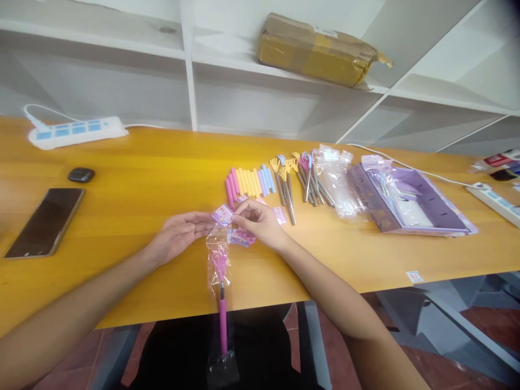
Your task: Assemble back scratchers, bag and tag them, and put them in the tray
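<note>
A small pink-and-purple printed card [222, 215] is pinched between the thumb and index finger of my right hand [260, 221]. My left hand [177, 234] has its fingers stretched out, with the tips at the card's left edge and by the top of a clear plastic bag [213, 238]. Whether those fingertips grip the bag is unclear. Inside the bag is a pink back scratcher [223, 319], hand-shaped end up, its lower part over the table's front edge. More printed cards [241, 237] lie under and beside my right hand.
Coloured handle tubes [249, 183], metal back scratcher rods [287, 189], clear bags [335, 179] and a purple box [374, 208] lie beyond my right hand. At left are a phone [45, 223], a black case [81, 174] and a power strip [77, 132]. A taped carton [317, 51] sits on the shelf.
</note>
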The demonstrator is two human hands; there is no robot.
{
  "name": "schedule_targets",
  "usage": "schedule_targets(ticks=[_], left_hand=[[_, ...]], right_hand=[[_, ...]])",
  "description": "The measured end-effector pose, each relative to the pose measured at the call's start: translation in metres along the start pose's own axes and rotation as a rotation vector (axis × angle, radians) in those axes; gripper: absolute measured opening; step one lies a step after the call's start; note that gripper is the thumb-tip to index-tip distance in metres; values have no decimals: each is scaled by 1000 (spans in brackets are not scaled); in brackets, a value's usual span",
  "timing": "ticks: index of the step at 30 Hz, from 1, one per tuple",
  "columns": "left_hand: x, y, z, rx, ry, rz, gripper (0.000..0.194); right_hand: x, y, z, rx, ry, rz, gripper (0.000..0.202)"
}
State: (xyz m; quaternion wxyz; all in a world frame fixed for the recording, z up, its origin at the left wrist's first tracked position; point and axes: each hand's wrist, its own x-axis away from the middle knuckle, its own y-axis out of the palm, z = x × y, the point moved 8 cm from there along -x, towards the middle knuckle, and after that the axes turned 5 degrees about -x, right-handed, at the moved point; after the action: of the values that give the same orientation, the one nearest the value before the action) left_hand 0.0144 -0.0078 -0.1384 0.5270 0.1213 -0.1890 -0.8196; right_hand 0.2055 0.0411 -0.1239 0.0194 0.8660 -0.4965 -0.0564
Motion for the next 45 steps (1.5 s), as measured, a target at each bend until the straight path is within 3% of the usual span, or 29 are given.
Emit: schedule_targets(ticks=[15, 25, 45], left_hand=[[-2, 4, -7, -88, -10, -36, 39], [-2, 10, -2, -68, -9, -52, 38], [0, 17, 0, -59, -14, -66, 43]], right_hand=[[9, 7, -29, 502, -263, -89, 14], [14, 12, -38, 548, -352, -126, 18], [15, 13, -41, 574, -374, -148, 23]])
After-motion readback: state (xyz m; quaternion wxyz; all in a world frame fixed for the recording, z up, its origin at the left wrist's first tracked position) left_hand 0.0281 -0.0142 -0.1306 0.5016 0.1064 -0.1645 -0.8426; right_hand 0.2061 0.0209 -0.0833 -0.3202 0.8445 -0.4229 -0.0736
